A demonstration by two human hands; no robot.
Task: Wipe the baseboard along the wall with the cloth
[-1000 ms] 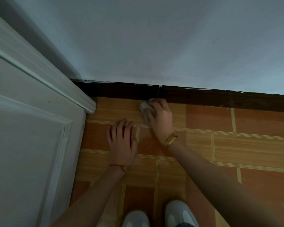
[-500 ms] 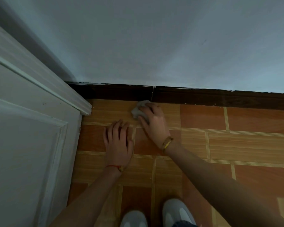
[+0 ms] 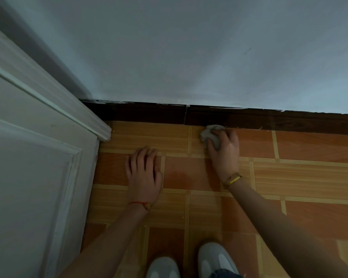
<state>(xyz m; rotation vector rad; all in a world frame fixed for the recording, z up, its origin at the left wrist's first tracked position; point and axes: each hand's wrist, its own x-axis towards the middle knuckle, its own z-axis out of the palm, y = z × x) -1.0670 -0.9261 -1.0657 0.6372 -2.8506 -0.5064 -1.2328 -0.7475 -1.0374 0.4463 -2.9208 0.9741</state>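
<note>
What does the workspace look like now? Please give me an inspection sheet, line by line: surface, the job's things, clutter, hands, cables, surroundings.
Surface: tiled floor in orange and tan wood pattern, with a faint reddish patch between the hands.
Job's things: crumpled grey cloth at the foot of the dark brown baseboard, just right of its vertical joint; paint flecks along the baseboard's top edge.
Clutter: nothing seen.
Hands: right hand grips the cloth; left hand rests flat on the floor, fingers straight.
Cables: nothing seen.
Surroundings: pale wall above the baseboard, white panelled door at left, two grey shoes at the bottom edge.
</note>
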